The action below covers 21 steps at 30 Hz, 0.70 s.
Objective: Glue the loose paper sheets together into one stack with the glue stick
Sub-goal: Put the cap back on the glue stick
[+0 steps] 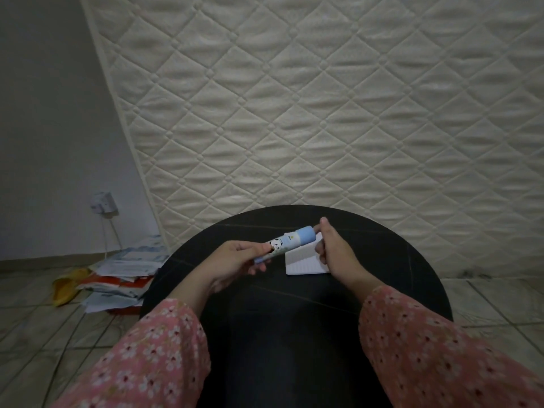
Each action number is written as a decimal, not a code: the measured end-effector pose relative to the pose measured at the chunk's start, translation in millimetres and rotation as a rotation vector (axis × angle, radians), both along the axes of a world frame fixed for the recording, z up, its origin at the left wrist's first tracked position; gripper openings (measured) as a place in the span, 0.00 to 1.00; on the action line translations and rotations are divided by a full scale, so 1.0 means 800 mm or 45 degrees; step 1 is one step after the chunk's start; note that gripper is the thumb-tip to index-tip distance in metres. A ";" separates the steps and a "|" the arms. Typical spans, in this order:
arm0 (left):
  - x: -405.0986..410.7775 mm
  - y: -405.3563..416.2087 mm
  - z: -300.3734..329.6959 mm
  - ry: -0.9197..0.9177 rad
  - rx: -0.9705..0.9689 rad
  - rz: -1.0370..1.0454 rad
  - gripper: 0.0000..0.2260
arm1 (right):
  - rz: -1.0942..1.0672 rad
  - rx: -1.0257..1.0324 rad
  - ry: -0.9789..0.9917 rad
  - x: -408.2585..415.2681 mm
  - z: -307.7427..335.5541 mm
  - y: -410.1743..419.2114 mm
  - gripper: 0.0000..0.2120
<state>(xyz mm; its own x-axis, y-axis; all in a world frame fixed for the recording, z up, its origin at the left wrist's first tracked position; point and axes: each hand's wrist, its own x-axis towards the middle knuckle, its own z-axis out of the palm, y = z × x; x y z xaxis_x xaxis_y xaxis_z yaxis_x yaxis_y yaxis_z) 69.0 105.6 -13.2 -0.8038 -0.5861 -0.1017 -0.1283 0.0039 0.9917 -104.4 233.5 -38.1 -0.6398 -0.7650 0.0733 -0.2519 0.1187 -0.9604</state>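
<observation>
A glue stick [287, 242] with a panda label and a pale blue cap is held level above a round black table [397, 260]. My left hand [235, 262] grips its lower body. My right hand [334, 248] has its fingers on the blue cap end. Under the right hand lies a small stack of white lined paper sheets [303, 262], partly hidden by that hand.
A quilted white mattress [323, 113] leans against the wall behind the table. On the tiled floor at the left lie a heap of papers [123, 275], a yellow slipper [69, 285] and a wall socket [104, 203] with a cable.
</observation>
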 end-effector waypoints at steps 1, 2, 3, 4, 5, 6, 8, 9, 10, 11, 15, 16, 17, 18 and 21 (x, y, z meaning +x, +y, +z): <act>0.001 -0.001 -0.001 -0.007 0.016 0.008 0.09 | 0.057 -0.025 -0.002 0.001 -0.004 0.003 0.20; 0.001 -0.002 -0.002 -0.016 0.033 0.016 0.10 | 0.119 -0.020 0.045 0.003 -0.007 0.005 0.17; 0.002 -0.003 -0.003 -0.025 0.060 0.023 0.12 | 0.166 0.001 0.100 0.004 -0.010 0.006 0.16; 0.002 -0.004 -0.004 -0.033 0.096 0.034 0.14 | 0.189 0.016 0.144 0.005 -0.009 0.006 0.15; 0.002 -0.006 -0.006 -0.042 0.127 0.042 0.15 | 0.200 0.041 0.169 0.006 -0.009 0.006 0.16; 0.003 -0.007 -0.008 -0.051 0.147 0.039 0.14 | 0.215 0.048 0.164 0.007 -0.008 0.004 0.17; 0.003 -0.006 -0.012 -0.072 0.149 0.016 0.10 | 0.233 0.056 0.105 0.010 -0.003 0.001 0.18; 0.002 -0.004 -0.012 -0.078 0.134 0.003 0.09 | 0.218 0.065 0.079 0.010 0.000 -0.001 0.18; -0.002 -0.001 -0.012 -0.078 0.108 -0.006 0.09 | 0.194 0.070 0.056 0.008 0.002 -0.002 0.19; -0.006 0.002 -0.013 -0.070 0.085 -0.009 0.09 | 0.171 0.079 0.036 0.005 0.003 -0.002 0.19; -0.018 0.011 -0.013 -0.052 0.046 0.022 0.11 | 0.101 0.091 -0.005 -0.005 0.001 0.001 0.23; -0.019 0.011 -0.013 -0.055 0.035 0.015 0.12 | 0.082 0.073 -0.005 -0.005 0.000 0.002 0.23; -0.019 0.011 -0.011 -0.058 0.032 -0.002 0.12 | 0.065 0.049 0.000 -0.004 -0.002 0.004 0.22; -0.018 0.011 -0.010 -0.068 0.036 -0.029 0.12 | 0.052 0.030 0.016 -0.004 -0.004 0.006 0.21; -0.016 0.011 -0.007 -0.115 0.056 -0.112 0.12 | 0.072 0.030 0.123 -0.003 -0.006 0.017 0.17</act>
